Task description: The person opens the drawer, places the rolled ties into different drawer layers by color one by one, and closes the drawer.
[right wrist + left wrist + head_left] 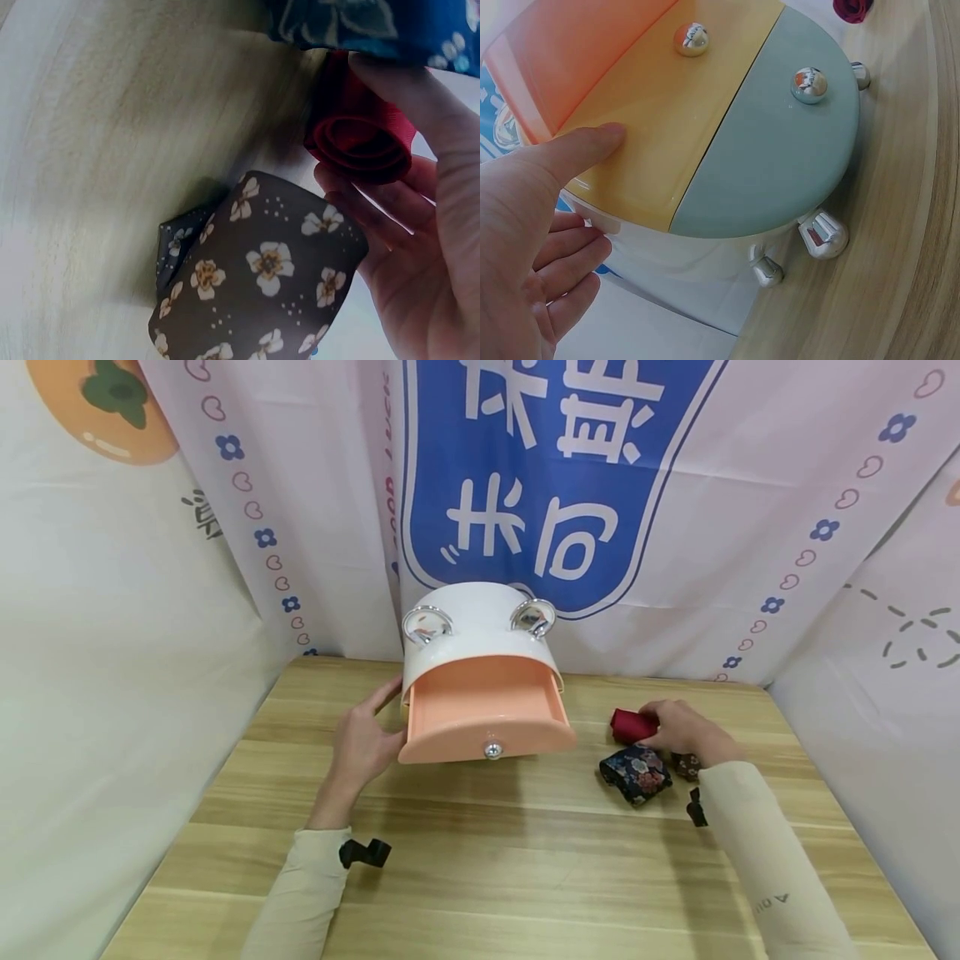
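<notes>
A small white drawer cabinet [480,614] stands at the back of the table, its top peach drawer [487,739] pulled out. My left hand [363,747] holds the cabinet's left side, thumb on the yellow drawer front [682,127] and fingers around the edge. Below the yellow drawer is a green one [772,142]. On the right, my right hand [686,731] grips a red rolled necktie [364,142] between thumb and fingers. Beside it lie a dark blue floral rolled necktie [636,773] and a brown floral rolled necktie [262,270], which the hand partly hides in the head view.
The peach drawer has a silver knob [492,750] and shows a bare interior. Two round silver ornaments [533,618] stick up from the cabinet, and silver feet [825,234] support it. A printed curtain [322,485] hangs behind the wooden table [480,877].
</notes>
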Demonstrator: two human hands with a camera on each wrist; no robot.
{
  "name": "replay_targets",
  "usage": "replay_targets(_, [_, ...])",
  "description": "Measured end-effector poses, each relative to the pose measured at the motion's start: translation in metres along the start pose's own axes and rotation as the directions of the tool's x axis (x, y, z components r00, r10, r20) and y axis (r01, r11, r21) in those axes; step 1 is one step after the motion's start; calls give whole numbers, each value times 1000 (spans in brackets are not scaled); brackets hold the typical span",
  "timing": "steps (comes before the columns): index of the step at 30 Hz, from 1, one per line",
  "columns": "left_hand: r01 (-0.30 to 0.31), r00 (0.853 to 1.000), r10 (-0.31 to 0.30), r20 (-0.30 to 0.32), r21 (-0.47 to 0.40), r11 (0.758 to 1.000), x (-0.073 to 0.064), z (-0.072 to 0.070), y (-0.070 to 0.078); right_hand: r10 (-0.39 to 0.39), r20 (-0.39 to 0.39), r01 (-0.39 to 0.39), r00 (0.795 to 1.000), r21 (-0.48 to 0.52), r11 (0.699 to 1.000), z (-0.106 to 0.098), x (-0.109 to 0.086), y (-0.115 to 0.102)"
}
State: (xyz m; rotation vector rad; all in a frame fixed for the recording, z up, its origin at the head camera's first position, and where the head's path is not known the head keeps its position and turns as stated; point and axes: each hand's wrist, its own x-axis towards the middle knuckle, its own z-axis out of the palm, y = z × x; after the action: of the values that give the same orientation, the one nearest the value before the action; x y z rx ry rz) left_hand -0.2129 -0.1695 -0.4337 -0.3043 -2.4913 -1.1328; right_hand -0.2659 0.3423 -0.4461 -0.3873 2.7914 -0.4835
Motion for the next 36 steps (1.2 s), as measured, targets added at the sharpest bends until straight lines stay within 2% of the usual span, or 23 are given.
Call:
replay_targets(7, [-7,1000,7,-6,0,1000,0,0,1,10,-28,-11,1000,-12,1000,2,0,1])
replay_targets(14, [-12,1000,12,-8,4,1000,0,1,0,-12,-68,10,998,-24,1000,0,-4,4])
replay_targets(23, [6,1000,-6,5,-2,1000,0,0,1,-15,-91,15,996,-2,1000,-19,-18,1])
replay_targets(28, [-8,1000,8,3,-1,1000,1,0,1,-20,-106,20,994,-3,1000,-27,-26,0])
replay_targets(36, [10,1000,-10,8,3,1000,0,0,1,-81,-138,77,987,-35,996,-36,-33,-10])
